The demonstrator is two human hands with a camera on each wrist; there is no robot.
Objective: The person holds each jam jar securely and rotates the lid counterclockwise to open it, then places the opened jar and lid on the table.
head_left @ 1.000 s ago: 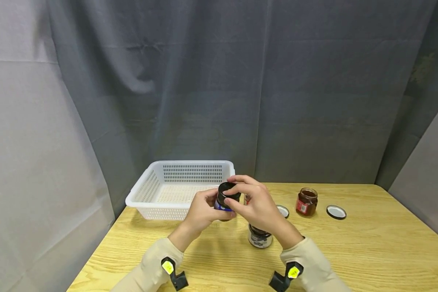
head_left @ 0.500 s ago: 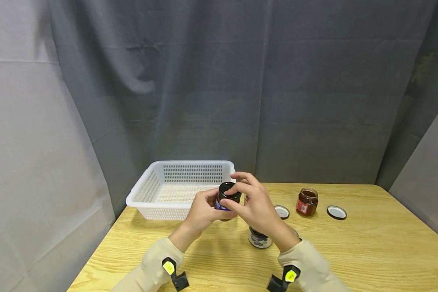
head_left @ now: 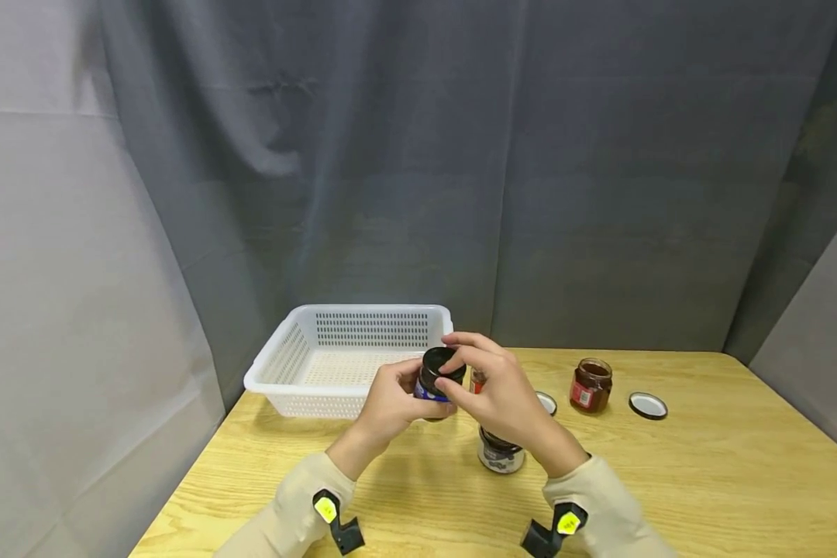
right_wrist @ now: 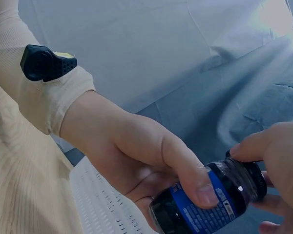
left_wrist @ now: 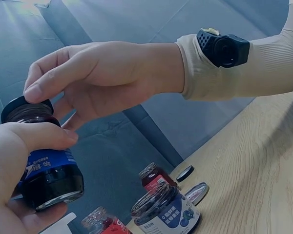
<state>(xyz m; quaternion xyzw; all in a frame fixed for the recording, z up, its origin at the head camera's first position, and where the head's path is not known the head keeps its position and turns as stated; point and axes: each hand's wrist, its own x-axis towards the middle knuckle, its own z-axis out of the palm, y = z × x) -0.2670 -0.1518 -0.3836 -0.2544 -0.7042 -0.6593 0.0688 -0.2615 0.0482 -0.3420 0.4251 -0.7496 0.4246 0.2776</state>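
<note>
My left hand [head_left: 389,403] grips a dark glass jar [left_wrist: 53,180] with a blue label, its thumb across the front. The jar is held up over the table, slightly tilted in the head view. On its mouth sits a black screw lid [right_wrist: 256,180], which my right hand [head_left: 495,387] pinches between thumb and fingertips. Beneath the right hand, an uncovered blueberry jam jar [head_left: 501,456] stands on the table. A smaller red-labelled jar [head_left: 477,380] is mostly hidden behind the right hand.
A white perforated basket [head_left: 305,399] stands at the back left. Toward the right are an uncovered red-labelled jar [head_left: 591,387] and an upturned lid [head_left: 647,405]. Another upturned lid [head_left: 547,402] lies partly behind my right hand. Grey curtains border the wooden table [head_left: 704,480].
The right hand's fingers have shifted a little around the lid and come back. The left hand keeps its grip on the jar. The head view has moved slightly.
</note>
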